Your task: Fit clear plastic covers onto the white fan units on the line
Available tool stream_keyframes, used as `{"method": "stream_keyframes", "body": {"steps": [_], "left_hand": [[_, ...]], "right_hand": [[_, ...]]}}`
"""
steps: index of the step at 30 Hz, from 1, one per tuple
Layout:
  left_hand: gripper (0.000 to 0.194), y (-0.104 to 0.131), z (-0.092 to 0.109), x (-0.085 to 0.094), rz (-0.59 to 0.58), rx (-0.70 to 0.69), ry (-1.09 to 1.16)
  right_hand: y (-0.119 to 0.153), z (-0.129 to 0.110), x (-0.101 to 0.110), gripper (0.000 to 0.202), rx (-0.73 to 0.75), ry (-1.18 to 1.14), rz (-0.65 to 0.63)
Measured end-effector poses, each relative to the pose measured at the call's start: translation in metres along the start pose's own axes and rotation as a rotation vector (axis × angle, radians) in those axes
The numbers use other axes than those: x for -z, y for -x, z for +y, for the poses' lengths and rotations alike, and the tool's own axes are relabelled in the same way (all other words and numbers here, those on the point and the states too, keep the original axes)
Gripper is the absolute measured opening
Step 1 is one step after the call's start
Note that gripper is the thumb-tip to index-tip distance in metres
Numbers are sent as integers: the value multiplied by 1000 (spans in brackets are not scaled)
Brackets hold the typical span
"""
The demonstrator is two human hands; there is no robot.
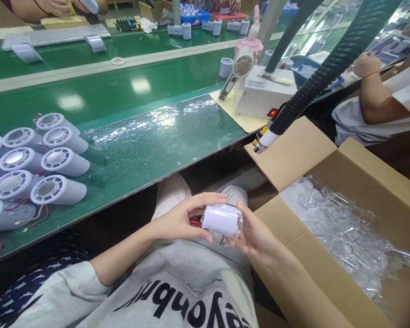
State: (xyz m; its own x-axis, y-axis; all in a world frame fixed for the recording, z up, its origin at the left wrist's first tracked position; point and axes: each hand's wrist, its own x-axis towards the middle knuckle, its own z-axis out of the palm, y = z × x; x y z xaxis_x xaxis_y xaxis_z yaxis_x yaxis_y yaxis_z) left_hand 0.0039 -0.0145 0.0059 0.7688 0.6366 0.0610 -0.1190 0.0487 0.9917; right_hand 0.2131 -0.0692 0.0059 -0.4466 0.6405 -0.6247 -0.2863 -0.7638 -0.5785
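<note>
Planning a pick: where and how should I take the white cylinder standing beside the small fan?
I'd grip the white cylinder by its round sidewall, coming from the left: it stands upright, and the small fan crowds its right side.

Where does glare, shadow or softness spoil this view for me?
Head view: bright patches on the green belt, rippled glare on the nearer tabletop; deep shadow beneath its edge; highlights blend the clear pieces together; the held cylinder reads fairly clearly, the far background softer.
</note>
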Motion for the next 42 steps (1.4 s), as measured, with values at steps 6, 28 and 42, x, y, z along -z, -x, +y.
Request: {"method": "stream_keyframes", "body": {"steps": [6, 28, 42], "left_hand": [[61, 2, 5, -2, 36, 51, -88], [75, 8, 7, -1, -36, 324, 264], [50, -29, 54, 98, 327, 330, -135]], "right_hand": [[-4, 8, 3, 77, -70, 11, -52], [16, 11, 8, 51, 673, 429, 85], [33, -35, 134, 55, 636, 603, 914]]}}
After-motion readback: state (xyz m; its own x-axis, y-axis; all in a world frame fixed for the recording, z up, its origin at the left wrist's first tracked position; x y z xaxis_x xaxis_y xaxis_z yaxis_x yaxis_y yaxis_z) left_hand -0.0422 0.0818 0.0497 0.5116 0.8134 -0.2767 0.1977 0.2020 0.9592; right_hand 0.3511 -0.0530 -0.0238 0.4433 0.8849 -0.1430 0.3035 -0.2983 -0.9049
